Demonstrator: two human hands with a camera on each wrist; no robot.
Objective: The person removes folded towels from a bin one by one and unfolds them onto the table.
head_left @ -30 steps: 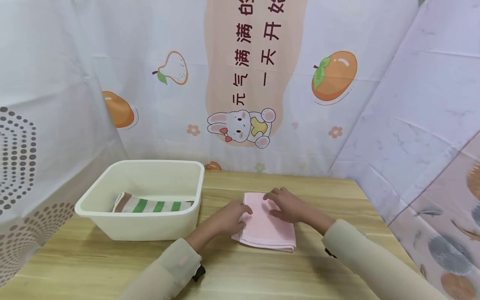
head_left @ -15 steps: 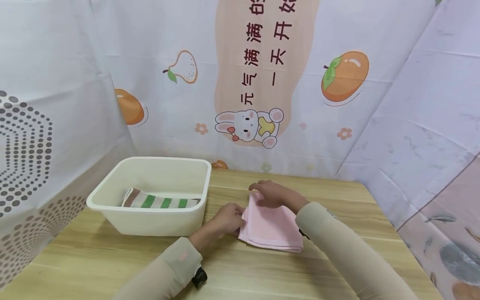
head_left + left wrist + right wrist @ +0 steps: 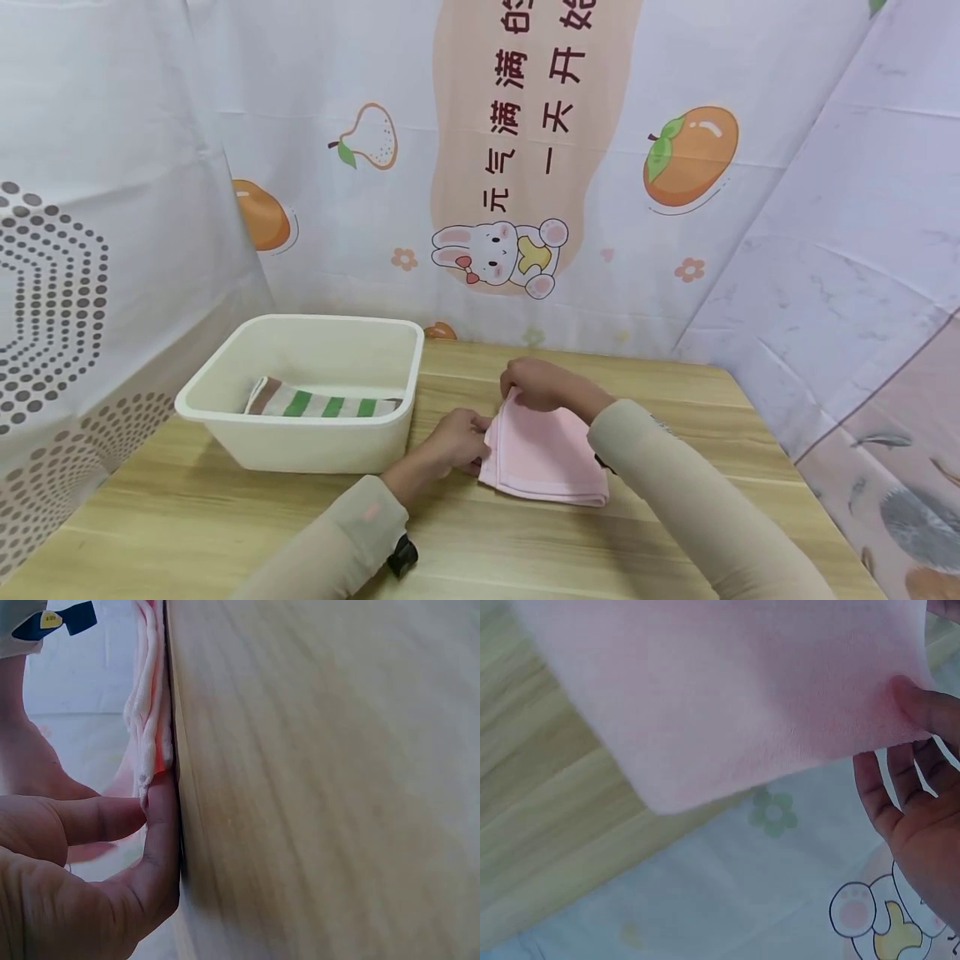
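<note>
A folded pink towel [image 3: 551, 450] lies on the wooden table, right of the middle. My left hand [image 3: 459, 439] pinches its near-left edge; in the left wrist view the thumb and a finger of the left hand [image 3: 97, 877] close on the layered rim, the finger underneath against the tabletop. My right hand [image 3: 536, 383] grips the far-left corner, which is lifted a little. In the right wrist view the right hand [image 3: 930, 802] has its thumb on top of the towel [image 3: 705, 697] and its other fingers beneath.
A white plastic basin [image 3: 300, 442] stands left of the hands, with a folded striped cloth [image 3: 315, 404] in green, brown and pale grey inside. Behind the wooden table [image 3: 465, 550] hangs a printed curtain [image 3: 360, 208]; more printed cloth covers both sides.
Both hands have gone from hovering over or touching the towel to pinching its left side. The right hand moved to the far-left corner and raised it slightly. The head view shifted a little.
</note>
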